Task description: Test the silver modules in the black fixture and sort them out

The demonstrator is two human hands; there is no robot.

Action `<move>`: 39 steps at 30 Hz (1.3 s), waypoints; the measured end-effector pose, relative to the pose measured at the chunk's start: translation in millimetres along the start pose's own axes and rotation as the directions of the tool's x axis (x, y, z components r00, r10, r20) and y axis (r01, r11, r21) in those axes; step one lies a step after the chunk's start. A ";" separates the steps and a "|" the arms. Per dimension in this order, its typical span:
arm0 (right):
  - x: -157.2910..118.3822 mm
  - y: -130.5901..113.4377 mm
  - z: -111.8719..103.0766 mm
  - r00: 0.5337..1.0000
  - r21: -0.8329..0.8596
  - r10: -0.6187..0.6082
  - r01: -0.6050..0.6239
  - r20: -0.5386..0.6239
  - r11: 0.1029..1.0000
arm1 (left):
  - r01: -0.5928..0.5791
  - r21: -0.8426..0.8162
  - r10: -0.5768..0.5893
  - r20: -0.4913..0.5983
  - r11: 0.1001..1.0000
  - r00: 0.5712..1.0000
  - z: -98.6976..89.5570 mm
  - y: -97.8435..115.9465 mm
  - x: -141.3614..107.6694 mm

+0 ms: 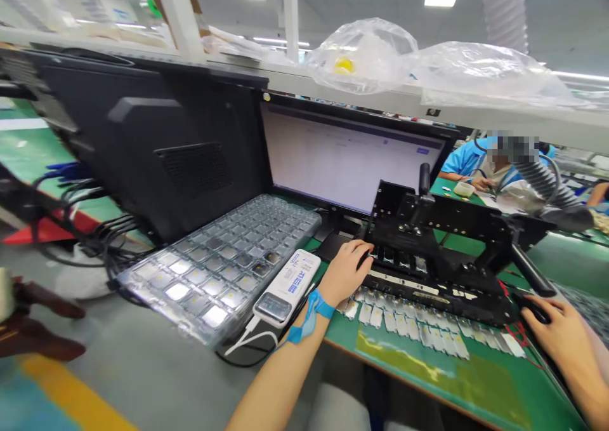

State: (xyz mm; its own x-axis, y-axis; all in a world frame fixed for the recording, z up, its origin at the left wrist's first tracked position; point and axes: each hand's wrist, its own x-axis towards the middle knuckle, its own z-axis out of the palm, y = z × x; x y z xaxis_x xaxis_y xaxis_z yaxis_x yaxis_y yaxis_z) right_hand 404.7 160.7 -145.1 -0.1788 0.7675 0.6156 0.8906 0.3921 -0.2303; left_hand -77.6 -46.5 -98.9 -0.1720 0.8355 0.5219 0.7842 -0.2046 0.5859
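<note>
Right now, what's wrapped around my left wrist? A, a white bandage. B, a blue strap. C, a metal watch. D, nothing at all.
B: a blue strap circles the wrist just behind the left hand, which is reaching onto the black fixture.
</note>
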 end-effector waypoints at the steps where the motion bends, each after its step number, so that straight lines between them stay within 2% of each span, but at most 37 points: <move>1: -2.4 -1.5 -1.1 1.000 -0.013 0.006 -0.005 0.010 1.000 | 0.004 -0.003 -0.004 0.008 1.000 1.000 0.3 -1.0 0.0; 7: -9.3 -4.2 -2.5 0.996 -0.063 0.054 -0.049 0.076 0.997 | 0.006 -0.017 -0.006 0.039 1.000 0.999 2.5 -7.7 0.4; 18: -11.9 -1.1 1.9 0.993 -0.082 0.098 -0.093 0.059 0.992 | -0.021 0.007 0.021 0.022 1.000 1.000 2.7 -9.6 0.1; 39: -12.4 1.2 1.5 0.996 -0.038 0.066 -0.064 0.066 0.997 | -0.025 0.016 0.024 0.013 1.000 1.000 1.6 -9.2 0.3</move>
State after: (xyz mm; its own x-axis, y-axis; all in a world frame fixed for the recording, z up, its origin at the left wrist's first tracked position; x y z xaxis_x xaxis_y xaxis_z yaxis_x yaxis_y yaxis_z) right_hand 407.4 152.4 -154.1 -0.1464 0.8235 0.5481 0.9154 0.3228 -0.2405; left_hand -83.9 -43.6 -105.1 -0.1450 0.8369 0.5278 0.7974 -0.2170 0.5631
